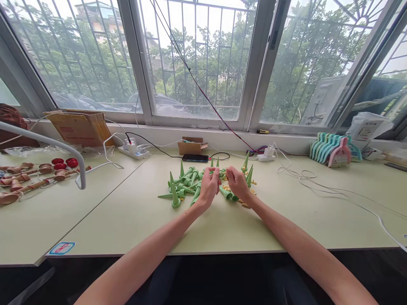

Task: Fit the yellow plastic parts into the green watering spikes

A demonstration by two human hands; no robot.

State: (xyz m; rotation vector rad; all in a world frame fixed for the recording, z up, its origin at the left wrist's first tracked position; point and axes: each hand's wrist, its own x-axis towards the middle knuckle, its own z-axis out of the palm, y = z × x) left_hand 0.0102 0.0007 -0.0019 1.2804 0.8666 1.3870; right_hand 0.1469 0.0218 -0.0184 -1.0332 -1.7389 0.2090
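My left hand (pixel 210 185) is closed, fingers curled, over the middle of a pile of green plastic spikes (pixel 175 197). Two pointed green tips show just above its fingers; whether one of them is in its grip I cannot tell. Level with it and a little apart, my right hand (pixel 238 183) is closed in a pinch, and what it holds is hidden. Some spikes stand upright on their wide ends and others lie on their sides, hollow ends showing. Small yellow pieces (pixel 244 204) lie under and beside my right hand.
Behind the pile lie a black phone (pixel 195 158) and a small open cardboard box (pixel 192 146). Wooden toys with red balls (pixel 60 163) are at the left, near a white metal bar (pixel 71 152). White cables (pixel 305 174) and a row of pastel dustpan-like pieces (pixel 332 148) occupy the right.
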